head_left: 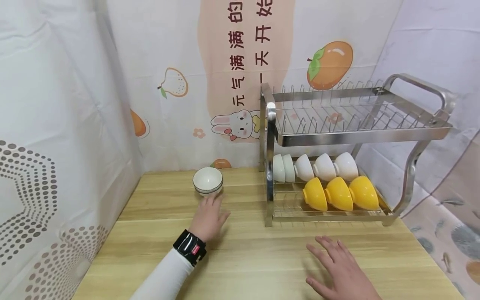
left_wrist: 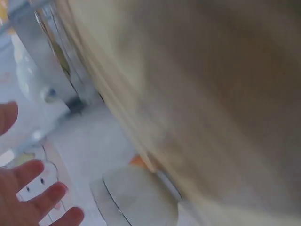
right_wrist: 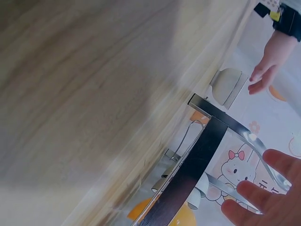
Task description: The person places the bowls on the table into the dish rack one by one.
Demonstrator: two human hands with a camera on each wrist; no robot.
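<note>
Two white bowls with dark rims, nested as a stack (head_left: 207, 180), stand at the back left of the wooden table. My left hand (head_left: 208, 218), with a black band on its wrist, reaches toward them; its fingertips are at the stack's near side. In the left wrist view the fingers (left_wrist: 40, 193) are extended and apart from the bowls (left_wrist: 138, 195). At the front right, my right hand (head_left: 339, 268) hovers over the table with fingers spread, holding nothing. The right wrist view shows its fingers (right_wrist: 256, 193) loosely extended in front of the rack.
A two-tier metal dish rack (head_left: 363, 137) stands at the right. Its lower tier holds several white bowls (head_left: 324, 167) behind three yellow bowls (head_left: 338, 193); the upper tier has wire dividers. Printed curtains (head_left: 168, 125) hang behind and at both sides of the table (head_left: 240, 258).
</note>
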